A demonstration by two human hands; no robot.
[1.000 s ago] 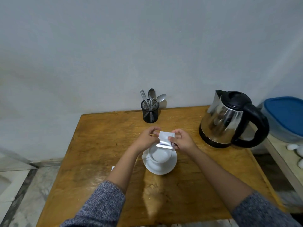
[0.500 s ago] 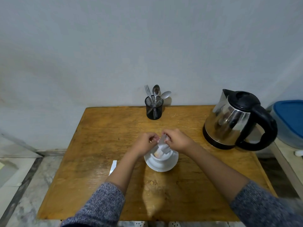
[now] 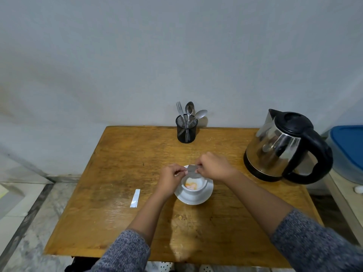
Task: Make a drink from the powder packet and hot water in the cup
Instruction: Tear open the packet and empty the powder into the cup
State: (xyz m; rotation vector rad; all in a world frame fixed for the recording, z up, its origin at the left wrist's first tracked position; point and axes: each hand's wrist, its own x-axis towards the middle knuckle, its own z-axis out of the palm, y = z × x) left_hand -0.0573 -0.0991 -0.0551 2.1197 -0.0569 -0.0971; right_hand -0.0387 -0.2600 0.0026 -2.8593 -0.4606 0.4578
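Note:
A white cup stands on a white saucer in the middle of the wooden table. Orange and white powder lies in the cup's bottom. Both hands pinch a small silver powder packet, tipped over the cup's far rim. My left hand grips the packet's left edge and my right hand its right edge. A steel kettle with a black lid and handle stands at the right of the table.
A black mesh holder with a fork and two spoons stands at the table's back edge. A torn silver strip lies left of the saucer. A blue-lidded container sits beyond the kettle on the right.
The packet has gone from held flat above the cup to tipped over it, and powder now lies in the cup. The view has shifted, showing the torn strip fully.

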